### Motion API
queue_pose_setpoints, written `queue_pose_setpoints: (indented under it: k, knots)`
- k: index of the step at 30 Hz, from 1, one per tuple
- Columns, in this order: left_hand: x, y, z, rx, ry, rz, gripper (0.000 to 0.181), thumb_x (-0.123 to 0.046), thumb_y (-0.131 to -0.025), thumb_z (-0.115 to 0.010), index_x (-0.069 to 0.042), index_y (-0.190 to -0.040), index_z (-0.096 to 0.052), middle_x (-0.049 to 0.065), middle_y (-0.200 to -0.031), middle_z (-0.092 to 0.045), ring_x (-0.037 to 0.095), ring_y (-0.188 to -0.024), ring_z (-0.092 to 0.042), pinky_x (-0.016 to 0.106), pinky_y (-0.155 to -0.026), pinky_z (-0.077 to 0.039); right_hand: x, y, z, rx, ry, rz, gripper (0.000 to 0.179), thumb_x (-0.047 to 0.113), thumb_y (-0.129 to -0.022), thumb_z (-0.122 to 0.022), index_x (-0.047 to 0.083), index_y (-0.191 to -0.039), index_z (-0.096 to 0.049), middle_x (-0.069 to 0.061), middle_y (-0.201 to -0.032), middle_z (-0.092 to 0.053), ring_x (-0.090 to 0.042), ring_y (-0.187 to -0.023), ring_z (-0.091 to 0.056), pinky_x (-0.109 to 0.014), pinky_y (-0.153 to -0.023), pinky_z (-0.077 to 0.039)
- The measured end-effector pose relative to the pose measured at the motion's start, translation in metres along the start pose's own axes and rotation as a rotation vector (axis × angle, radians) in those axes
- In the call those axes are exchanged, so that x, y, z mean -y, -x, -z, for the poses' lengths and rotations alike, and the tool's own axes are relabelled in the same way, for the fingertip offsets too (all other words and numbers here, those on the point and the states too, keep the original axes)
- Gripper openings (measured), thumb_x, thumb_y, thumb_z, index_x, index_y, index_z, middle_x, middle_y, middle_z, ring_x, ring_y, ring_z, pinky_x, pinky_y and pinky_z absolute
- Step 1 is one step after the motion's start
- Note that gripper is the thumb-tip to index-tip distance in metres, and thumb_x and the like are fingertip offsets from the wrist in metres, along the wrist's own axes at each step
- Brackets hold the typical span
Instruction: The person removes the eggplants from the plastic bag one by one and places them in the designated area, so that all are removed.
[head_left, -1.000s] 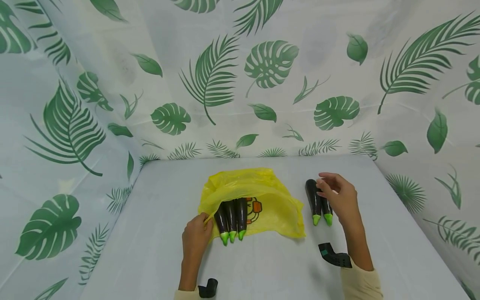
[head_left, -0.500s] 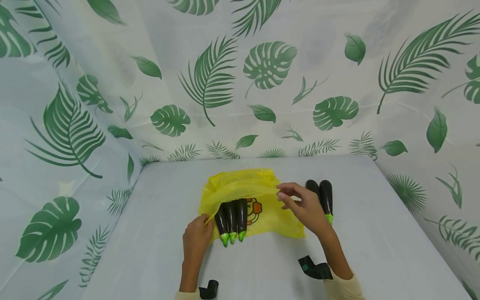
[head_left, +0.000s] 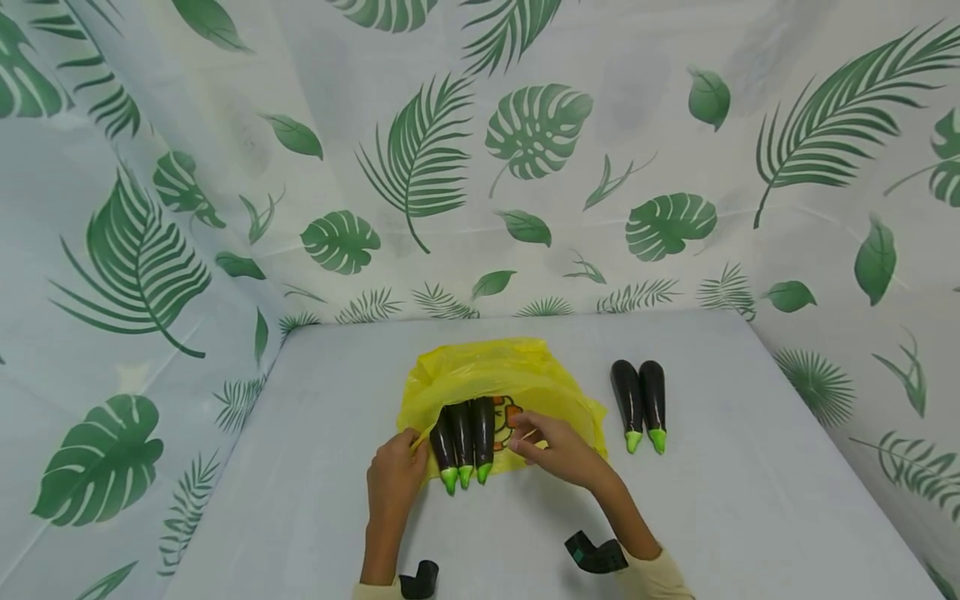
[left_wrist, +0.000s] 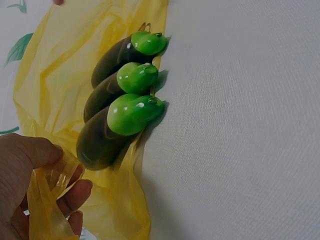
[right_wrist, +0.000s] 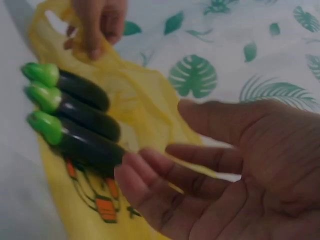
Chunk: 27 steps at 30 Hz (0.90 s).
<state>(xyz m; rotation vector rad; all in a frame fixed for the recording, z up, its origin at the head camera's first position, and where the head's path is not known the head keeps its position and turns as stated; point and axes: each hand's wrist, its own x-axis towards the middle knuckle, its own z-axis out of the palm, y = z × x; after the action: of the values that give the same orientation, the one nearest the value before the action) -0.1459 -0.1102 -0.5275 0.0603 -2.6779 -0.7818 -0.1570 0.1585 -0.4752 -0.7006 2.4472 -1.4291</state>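
A yellow plastic bag [head_left: 570, 417] lies on the table with its mouth toward me. Three dark eggplants [head_left: 462, 429] with green stem ends lie side by side in its mouth, stems sticking out past the edge. My left hand [head_left: 396, 467] pinches the bag's left edge between thumb and fingers, as the left wrist view shows. Over the bag's printed front, just right of the eggplants, is my right hand [head_left: 558, 448], its fingers loosely bent and nothing between them. In the right wrist view its fingertips [right_wrist: 131, 172] overlap the end of the nearest eggplant [right_wrist: 90, 145].
Two more eggplants [head_left: 641, 404] lie side by side on the white table [head_left: 300, 483], right of the bag. A leaf-printed curtain [head_left: 450, 167] stands behind the table and along both sides. Each wrist carries a black camera mount [head_left: 596, 554].
My right hand has come left from the two eggplants, across the bag's upper edge, then down toward the three in the bag. My left hand has kept its grip in place.
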Motion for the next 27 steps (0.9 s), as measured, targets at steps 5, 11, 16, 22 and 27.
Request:
queue_pose_setpoints:
  k: [5, 11, 16, 22, 27]
  knots:
    - [0.001, 0.0, -0.001, -0.004, 0.001, -0.004, 0.009, -0.016, -0.086, -0.072, -0.008, -0.086, -0.069, 0.002, -0.074, -0.067, 0.01, -0.057, -0.052, 0.027, -0.05, -0.041, -0.011, -0.007, -0.017, -0.053, -0.139, -0.16, 0.044, 0.017, -0.097, -0.059, -0.011, -0.13, -0.05, -0.022, -0.111, -0.065, -0.033, -0.098, -0.066, -0.033, -0.073, -0.058]
    - [0.002, -0.001, -0.002, -0.004, -0.002, -0.006, 0.009, -0.017, -0.086, -0.072, -0.008, -0.086, -0.069, 0.002, -0.074, -0.067, 0.01, -0.058, -0.052, 0.027, -0.051, -0.041, -0.017, -0.017, -0.033, -0.15, -0.395, -0.38, 0.043, 0.01, -0.098, -0.056, -0.013, -0.133, -0.045, -0.026, -0.115, -0.061, -0.035, -0.102, -0.066, -0.044, -0.08, -0.057]
    - [0.001, -0.002, -0.001, 0.002, -0.004, -0.003, 0.009, -0.018, -0.086, -0.072, -0.009, -0.086, -0.069, 0.002, -0.074, -0.067, 0.01, -0.058, -0.052, 0.027, -0.051, -0.041, -0.023, -0.026, -0.043, -0.23, -0.451, -0.496, 0.041, 0.009, -0.096, -0.058, -0.011, -0.131, -0.047, -0.023, -0.112, -0.061, -0.03, -0.098, -0.067, -0.044, -0.078, -0.057]
    - [0.002, -0.001, -0.001, -0.004, 0.003, -0.006, 0.009, -0.018, -0.086, -0.072, -0.009, -0.085, -0.068, 0.001, -0.073, -0.066, 0.01, -0.057, -0.051, 0.027, -0.05, -0.04, -0.026, -0.035, -0.052, -0.27, -0.422, -0.52, 0.045, 0.006, -0.096, -0.057, -0.014, -0.134, -0.043, -0.026, -0.111, -0.06, -0.036, -0.1, -0.066, -0.044, -0.077, -0.058]
    - [0.004, -0.001, -0.001, -0.009, 0.004, -0.003, 0.009, -0.017, -0.086, -0.073, -0.009, -0.085, -0.068, 0.001, -0.072, -0.066, 0.01, -0.057, -0.051, 0.027, -0.05, -0.04, -0.021, -0.039, -0.056, -0.281, -0.368, -0.482, 0.052, 0.009, -0.093, -0.061, -0.017, -0.135, -0.042, -0.023, -0.109, -0.058, -0.035, -0.101, -0.066, -0.044, -0.077, -0.058]
